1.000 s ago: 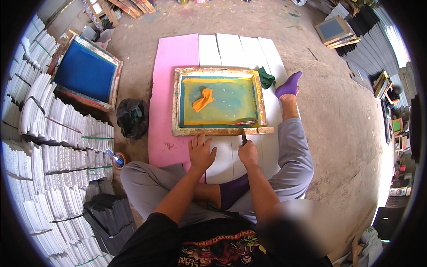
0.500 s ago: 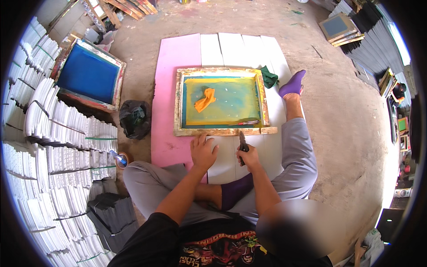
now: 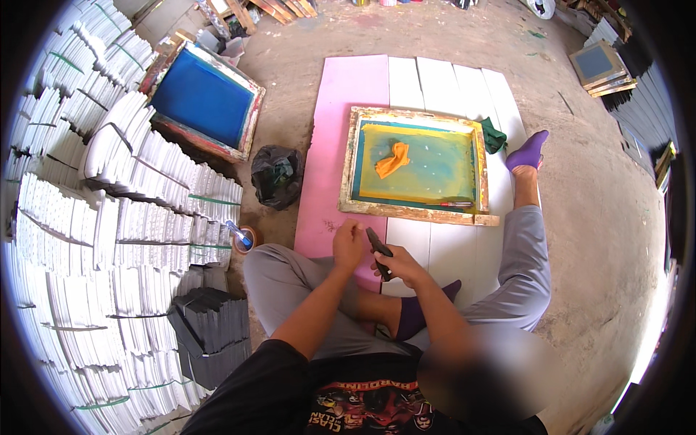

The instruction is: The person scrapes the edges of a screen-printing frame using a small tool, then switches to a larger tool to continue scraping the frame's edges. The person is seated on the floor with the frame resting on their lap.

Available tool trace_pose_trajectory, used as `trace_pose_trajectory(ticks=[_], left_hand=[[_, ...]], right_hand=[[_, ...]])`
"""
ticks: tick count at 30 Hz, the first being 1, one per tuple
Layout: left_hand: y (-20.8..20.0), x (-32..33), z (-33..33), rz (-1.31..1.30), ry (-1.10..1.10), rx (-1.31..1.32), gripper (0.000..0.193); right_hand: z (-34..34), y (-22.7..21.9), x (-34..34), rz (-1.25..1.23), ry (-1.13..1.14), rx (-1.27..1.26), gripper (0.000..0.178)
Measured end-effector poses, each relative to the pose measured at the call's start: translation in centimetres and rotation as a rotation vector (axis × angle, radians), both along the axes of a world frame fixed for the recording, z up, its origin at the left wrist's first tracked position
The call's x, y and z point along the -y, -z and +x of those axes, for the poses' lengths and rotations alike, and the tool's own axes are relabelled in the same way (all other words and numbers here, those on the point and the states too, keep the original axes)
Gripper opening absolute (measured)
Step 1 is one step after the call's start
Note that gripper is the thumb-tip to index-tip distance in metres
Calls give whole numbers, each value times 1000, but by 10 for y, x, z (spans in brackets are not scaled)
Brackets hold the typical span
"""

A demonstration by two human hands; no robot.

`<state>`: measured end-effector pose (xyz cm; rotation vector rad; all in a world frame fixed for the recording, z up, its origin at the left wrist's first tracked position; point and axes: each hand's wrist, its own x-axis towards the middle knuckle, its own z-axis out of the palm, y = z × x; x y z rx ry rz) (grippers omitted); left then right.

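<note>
Mid-picture, our right grip (image 3: 401,266) holds one dark tool (image 3: 378,245); our left grip (image 3: 349,246) curls, contents we cannot tell. Upper centre-right lies one framed screen (image 3: 438,180) bearing one orange cloth (image 3: 392,161).

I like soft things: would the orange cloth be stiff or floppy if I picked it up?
The orange cloth is probably floppy, since it lies crumpled in folds. It's likely light, looking small beside the framed screen.
</note>
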<state>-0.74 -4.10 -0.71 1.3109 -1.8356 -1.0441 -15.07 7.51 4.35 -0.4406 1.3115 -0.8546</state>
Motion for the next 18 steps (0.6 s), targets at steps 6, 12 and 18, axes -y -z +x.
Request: trace_pose_trajectory(ticks=[6,12,18], left_hand=[[16,29,33,84,-399,198,25],[-4,15,10,108,-283,283,27],[-11,-15,-32,-528,216,352,37]], right_hand=[[-4,9,-6,10,71,-70,32],[-47,15,-34,96,293,-475,30],[-87,6,-56,200,336,-935,36]])
